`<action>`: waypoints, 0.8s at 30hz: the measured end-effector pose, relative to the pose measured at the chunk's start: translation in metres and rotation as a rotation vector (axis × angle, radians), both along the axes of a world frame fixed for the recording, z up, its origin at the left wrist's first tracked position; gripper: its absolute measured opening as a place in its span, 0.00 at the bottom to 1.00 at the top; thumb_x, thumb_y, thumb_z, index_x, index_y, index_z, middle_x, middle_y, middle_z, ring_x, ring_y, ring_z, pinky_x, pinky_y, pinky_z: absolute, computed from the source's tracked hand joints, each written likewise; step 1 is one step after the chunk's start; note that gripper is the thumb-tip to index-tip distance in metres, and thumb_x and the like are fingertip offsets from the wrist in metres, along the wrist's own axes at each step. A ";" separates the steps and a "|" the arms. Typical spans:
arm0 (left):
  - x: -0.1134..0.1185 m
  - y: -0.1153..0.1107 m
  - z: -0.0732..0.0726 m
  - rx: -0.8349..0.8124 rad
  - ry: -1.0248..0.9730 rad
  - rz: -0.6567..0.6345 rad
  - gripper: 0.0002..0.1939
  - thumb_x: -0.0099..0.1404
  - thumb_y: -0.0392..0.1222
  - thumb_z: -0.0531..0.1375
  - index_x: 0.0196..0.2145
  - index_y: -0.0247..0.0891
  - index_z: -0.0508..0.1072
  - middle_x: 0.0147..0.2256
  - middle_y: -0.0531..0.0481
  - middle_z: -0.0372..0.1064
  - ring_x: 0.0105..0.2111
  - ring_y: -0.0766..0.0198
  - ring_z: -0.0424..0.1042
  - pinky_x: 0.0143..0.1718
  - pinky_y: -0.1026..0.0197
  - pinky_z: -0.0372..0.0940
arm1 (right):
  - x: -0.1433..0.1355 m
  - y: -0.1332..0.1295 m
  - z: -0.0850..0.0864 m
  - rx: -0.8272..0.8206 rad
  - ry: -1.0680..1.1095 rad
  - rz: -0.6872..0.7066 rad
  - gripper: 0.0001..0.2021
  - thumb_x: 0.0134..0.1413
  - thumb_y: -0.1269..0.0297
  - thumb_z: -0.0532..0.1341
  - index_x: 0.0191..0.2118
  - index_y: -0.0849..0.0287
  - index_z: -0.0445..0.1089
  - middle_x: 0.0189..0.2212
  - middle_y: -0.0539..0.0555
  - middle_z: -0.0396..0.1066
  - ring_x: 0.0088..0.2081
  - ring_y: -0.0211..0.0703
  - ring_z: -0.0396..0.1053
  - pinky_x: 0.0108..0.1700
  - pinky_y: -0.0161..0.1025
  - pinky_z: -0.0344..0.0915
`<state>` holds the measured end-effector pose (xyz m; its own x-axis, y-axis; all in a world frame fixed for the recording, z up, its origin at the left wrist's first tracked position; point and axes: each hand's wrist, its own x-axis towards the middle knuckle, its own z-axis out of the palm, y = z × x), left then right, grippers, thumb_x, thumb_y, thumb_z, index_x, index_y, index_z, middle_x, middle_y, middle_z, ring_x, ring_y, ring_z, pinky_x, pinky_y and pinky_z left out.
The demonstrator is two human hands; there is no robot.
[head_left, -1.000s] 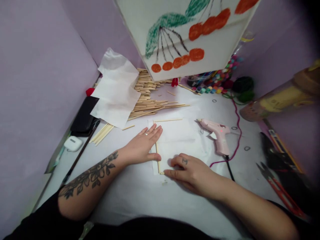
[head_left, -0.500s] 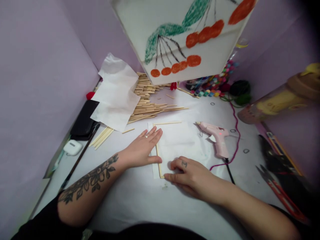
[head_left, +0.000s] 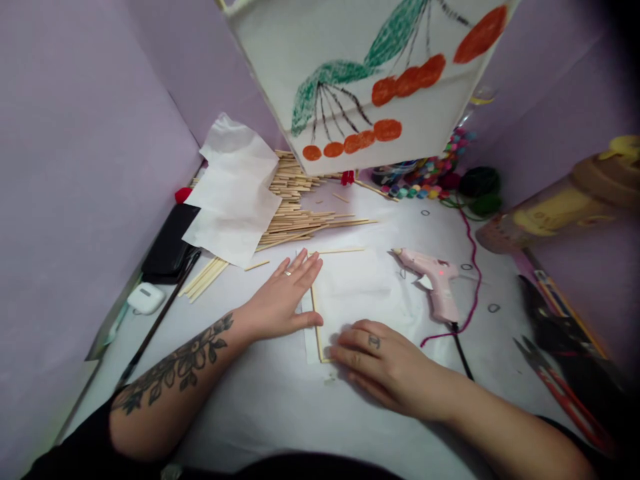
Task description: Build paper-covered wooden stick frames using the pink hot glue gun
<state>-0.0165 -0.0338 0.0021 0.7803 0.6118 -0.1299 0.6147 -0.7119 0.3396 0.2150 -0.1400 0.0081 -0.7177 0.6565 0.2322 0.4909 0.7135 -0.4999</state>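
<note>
The left hand (head_left: 283, 297) lies flat and open, palm down, fingers straight and together, pressing on the left edge of a white paper sheet (head_left: 357, 293) spread on the table (head_left: 280, 393). Just right of that hand a thin wooden stick (head_left: 316, 320) runs along the sheet's left edge, from the fingertips down to the near corner. The right hand (head_left: 377, 363) rests palm down at that near corner, fingers loosely spread and slightly bent, its fingertips touching the near end of the stick and gripping nothing. A second stick (head_left: 340, 251) lies along the sheet's far edge. To the right of the sheet a pink glue gun (head_left: 433, 280) lies on its side, nozzle pointing left, with a red yarn strand (head_left: 470, 267) curling past it. Farther away on the left sits a heap of wooden sticks (head_left: 295, 207), partly covered by crumpled white paper (head_left: 233, 193). A painted panel with orange cherries (head_left: 365, 73) leans over the far end.
</note>
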 end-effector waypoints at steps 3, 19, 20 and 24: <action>0.001 -0.004 0.003 0.048 0.029 0.109 0.39 0.68 0.56 0.52 0.67 0.32 0.43 0.67 0.35 0.37 0.68 0.48 0.31 0.65 0.42 0.40 | 0.003 -0.001 -0.002 0.049 -0.002 -0.035 0.18 0.60 0.69 0.56 0.54 0.66 0.67 0.49 0.63 0.71 0.52 0.50 0.66 0.53 0.48 0.66; 0.012 -0.018 0.002 -0.037 0.187 0.119 0.42 0.65 0.60 0.52 0.66 0.27 0.47 0.67 0.33 0.34 0.67 0.46 0.33 0.64 0.42 0.43 | 0.001 -0.003 -0.009 -0.097 -0.212 -0.063 0.23 0.59 0.64 0.57 0.60 0.64 0.63 0.62 0.62 0.60 0.64 0.58 0.52 0.60 0.59 0.57; 0.013 -0.018 0.003 -0.042 0.194 0.120 0.42 0.66 0.60 0.52 0.66 0.27 0.46 0.67 0.33 0.33 0.67 0.46 0.33 0.64 0.41 0.43 | 0.001 -0.003 -0.009 -0.095 -0.218 -0.062 0.23 0.59 0.65 0.57 0.59 0.64 0.63 0.62 0.62 0.59 0.64 0.59 0.52 0.60 0.59 0.57; 0.016 -0.018 0.004 -0.034 0.198 0.111 0.42 0.66 0.62 0.49 0.66 0.27 0.47 0.67 0.32 0.35 0.67 0.45 0.34 0.63 0.39 0.43 | 0.000 -0.003 -0.008 -0.099 -0.232 -0.057 0.23 0.58 0.66 0.57 0.59 0.64 0.64 0.63 0.61 0.58 0.64 0.59 0.53 0.60 0.58 0.57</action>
<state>-0.0008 -0.0513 0.0057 0.6654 0.6854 -0.2958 0.7459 -0.6261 0.2274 0.2154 -0.1433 0.0004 -0.7053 0.7089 -0.0015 0.6388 0.6346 -0.4351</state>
